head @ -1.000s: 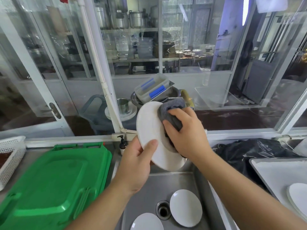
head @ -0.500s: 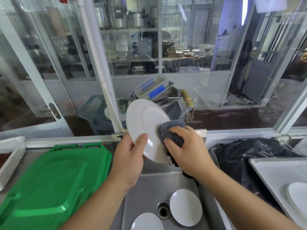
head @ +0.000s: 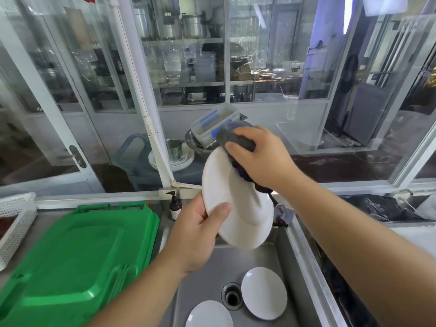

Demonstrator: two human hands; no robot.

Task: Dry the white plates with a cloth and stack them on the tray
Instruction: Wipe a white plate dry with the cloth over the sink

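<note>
A white plate point(head: 238, 213) is held tilted on edge above the steel sink point(head: 207, 274). My left hand point(head: 195, 234) grips its lower left rim, thumb on the face. My right hand point(head: 262, 156) grips a dark grey cloth point(head: 233, 138) and presses it against the plate's upper right edge. Two more white plates point(head: 264, 292) point(head: 208, 315) lie flat in the sink basin beside the drain point(head: 232, 296).
Stacked green trays point(head: 77, 260) lie on the counter at left, with a white perforated basket point(head: 14, 220) beyond them. A small pump bottle point(head: 175, 206) stands behind the sink. A black plastic bag point(head: 377, 206) lies at right. Glass windows close off the back.
My right hand with the cloth has moved from the plate's lower right up to its top edge. The plate has tilted more edge-on and sits slightly lower.
</note>
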